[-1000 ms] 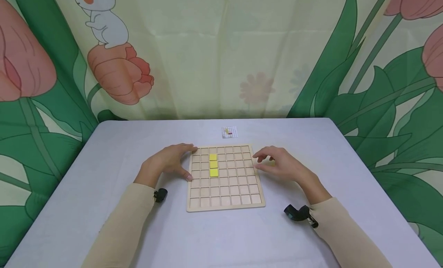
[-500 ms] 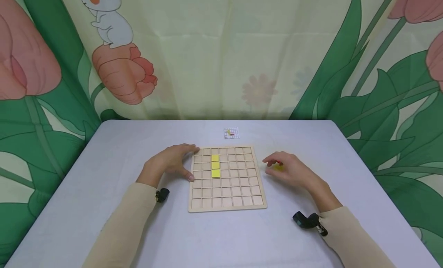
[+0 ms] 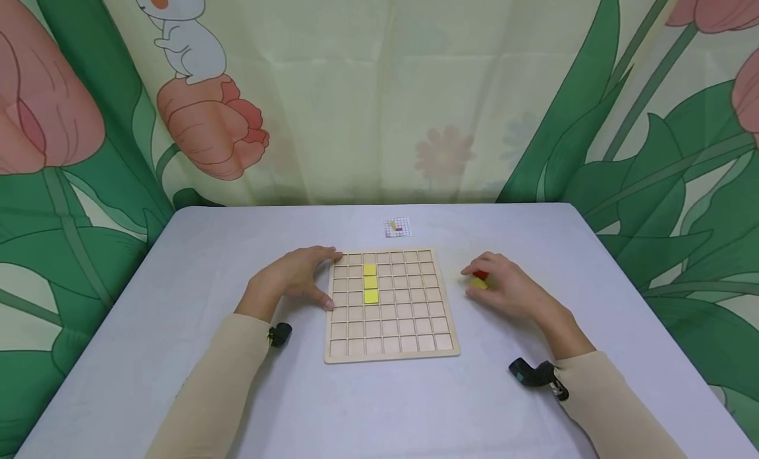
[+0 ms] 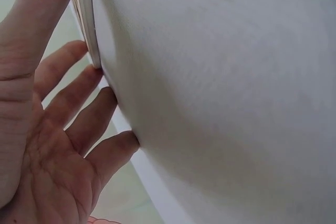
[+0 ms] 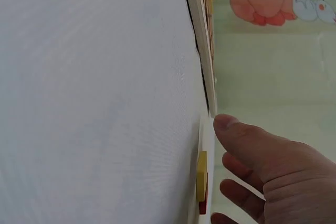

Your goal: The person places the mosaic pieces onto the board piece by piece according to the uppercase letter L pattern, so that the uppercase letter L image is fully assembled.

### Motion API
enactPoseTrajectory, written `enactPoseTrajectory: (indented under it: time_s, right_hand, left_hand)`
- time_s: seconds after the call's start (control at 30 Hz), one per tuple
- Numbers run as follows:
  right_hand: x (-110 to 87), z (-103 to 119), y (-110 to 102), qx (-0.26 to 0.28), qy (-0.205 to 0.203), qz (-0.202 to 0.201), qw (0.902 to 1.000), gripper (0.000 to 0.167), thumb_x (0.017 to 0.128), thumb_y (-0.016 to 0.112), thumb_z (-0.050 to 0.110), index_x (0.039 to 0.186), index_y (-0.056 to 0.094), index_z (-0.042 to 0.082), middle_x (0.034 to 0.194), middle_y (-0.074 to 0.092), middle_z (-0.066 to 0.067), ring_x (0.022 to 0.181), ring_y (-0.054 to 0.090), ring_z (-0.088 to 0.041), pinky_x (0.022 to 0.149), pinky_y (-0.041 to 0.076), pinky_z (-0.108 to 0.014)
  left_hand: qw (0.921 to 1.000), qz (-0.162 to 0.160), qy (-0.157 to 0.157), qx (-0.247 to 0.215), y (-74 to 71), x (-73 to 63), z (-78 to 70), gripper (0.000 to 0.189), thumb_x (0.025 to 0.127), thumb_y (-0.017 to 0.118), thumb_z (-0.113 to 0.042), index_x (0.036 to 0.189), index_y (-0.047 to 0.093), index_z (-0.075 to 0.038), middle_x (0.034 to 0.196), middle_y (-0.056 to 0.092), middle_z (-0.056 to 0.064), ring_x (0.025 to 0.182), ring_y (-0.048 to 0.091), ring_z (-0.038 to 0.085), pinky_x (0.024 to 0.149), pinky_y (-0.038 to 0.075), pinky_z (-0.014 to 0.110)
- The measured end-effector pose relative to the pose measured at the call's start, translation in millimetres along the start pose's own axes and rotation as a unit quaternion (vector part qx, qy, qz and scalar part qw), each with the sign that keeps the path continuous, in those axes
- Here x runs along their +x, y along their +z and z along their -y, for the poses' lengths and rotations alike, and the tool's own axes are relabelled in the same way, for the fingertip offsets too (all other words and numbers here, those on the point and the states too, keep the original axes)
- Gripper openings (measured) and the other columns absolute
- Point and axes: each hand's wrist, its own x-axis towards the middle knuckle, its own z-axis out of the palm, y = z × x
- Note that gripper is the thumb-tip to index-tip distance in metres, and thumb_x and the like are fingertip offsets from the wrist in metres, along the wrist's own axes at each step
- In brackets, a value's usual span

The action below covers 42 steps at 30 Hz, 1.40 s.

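A square wooden grid board (image 3: 393,359) lies flat on the table, with three yellow tiles (image 3: 371,296) standing in one column of its cells. My left hand (image 3: 292,274) rests at the board's left side, thumb on the edge and fingertips by the far left corner; the left wrist view shows those fingers (image 4: 68,95) spread. To the right of the board my right hand (image 3: 506,289) hovers by a loose yellow tile (image 3: 477,284) and a red tile (image 3: 481,274). In the right wrist view its thumb and fingers are apart, touching neither the yellow tile (image 5: 201,177) nor the red one.
Beyond the board lies a small printed card (image 3: 397,227) with a grid and coloured squares. A white cloth covers the table (image 3: 379,413). Behind its far edge hangs a patterned curtain (image 3: 356,116). Each wrist carries a small black camera (image 3: 536,375).
My right hand has moved right, away from the board's edge, to the loose red and yellow tiles, which now show under it. The left hand has stayed at the board.
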Motion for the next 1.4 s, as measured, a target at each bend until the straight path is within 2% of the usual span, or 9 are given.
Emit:
enactPoseTrajectory:
  time_s: [0.2,0.37,0.5,0.63,0.93,1.17,1.4]
  right_hand:
    - [-4.1,-4.1,-3.1,-0.013,0.019,0.003,0.9997,0.033,0.086,0.083,0.012,0.117,0.073,0.009,0.116,0.068,-0.004,0.113,0.052,-0.029,0.097,0.044,-0.049]
    - [-6.4,-6.2,-7.6,-0.014,0.037,0.025,0.9989,0.033,0.088,0.082,0.015,0.119,0.072,0.009,0.118,0.068,-0.005,0.114,0.054,-0.030,0.096,0.046,-0.049]
    - [-6.4,-8.2,-13.7,-0.013,0.046,0.043,0.9979,0.034,0.089,0.082,0.017,0.120,0.072,0.010,0.119,0.067,-0.006,0.108,0.058,-0.027,0.088,0.050,-0.042]
    - [-4.1,-9.3,-17.3,-0.010,0.048,0.049,0.9976,0.034,0.089,0.082,0.018,0.120,0.072,0.010,0.118,0.066,-0.005,0.102,0.057,-0.024,0.079,0.048,-0.036]
    - [-3.8,-8.1,-18.5,-0.023,0.049,0.060,0.9967,0.031,0.089,0.081,0.017,0.118,0.072,0.010,0.118,0.066,-0.005,0.110,0.060,-0.026,0.093,0.052,-0.046]
    - [0.7,-5.6,-19.7,-0.035,0.030,0.060,0.9972,0.030,0.088,0.082,0.014,0.117,0.074,0.008,0.112,0.068,-0.002,0.105,0.060,-0.025,0.092,0.051,-0.046]
    - [1.7,-4.1,-15.5,-0.068,0.058,0.068,0.9936,0.026,0.088,0.082,0.018,0.111,0.075,0.009,0.099,0.067,0.002,0.093,0.055,-0.021,0.081,0.047,-0.039]
  left_hand:
    - [1.0000,0.000,0.002,-0.001,-1.0,-0.5,-1.1,0.117,0.059,0.097,-0.053,0.157,0.043,-0.021,0.166,0.036,0.007,0.154,0.030,0.034,0.124,0.028,0.053]
    - [1.0000,-0.002,0.003,0.000,0.2,-0.4,-0.1,0.117,0.059,0.096,-0.053,0.158,0.043,-0.020,0.165,0.036,0.009,0.153,0.031,0.035,0.124,0.029,0.054]
    - [1.0000,-0.002,0.002,-0.005,1.7,-0.1,0.4,0.117,0.059,0.096,-0.053,0.158,0.042,-0.021,0.166,0.035,0.009,0.154,0.030,0.034,0.125,0.028,0.053]
    - [1.0000,-0.005,-0.002,-0.006,2.5,-0.7,1.3,0.118,0.059,0.096,-0.053,0.158,0.042,-0.020,0.166,0.035,0.009,0.154,0.030,0.034,0.124,0.028,0.054]
    - [1.0000,-0.003,-0.002,-0.007,2.0,-1.1,-0.3,0.116,0.059,0.096,-0.054,0.158,0.043,-0.022,0.166,0.035,0.007,0.154,0.030,0.033,0.124,0.029,0.053]
    - [0.9998,-0.005,-0.011,-0.017,3.7,-1.7,0.0,0.117,0.058,0.097,-0.052,0.158,0.043,-0.023,0.166,0.035,0.006,0.154,0.030,0.032,0.124,0.029,0.053]
    - [1.0000,-0.008,0.000,-0.005,3.6,0.2,1.0,0.117,0.058,0.096,-0.054,0.157,0.043,-0.023,0.166,0.035,0.006,0.154,0.031,0.033,0.124,0.030,0.053]
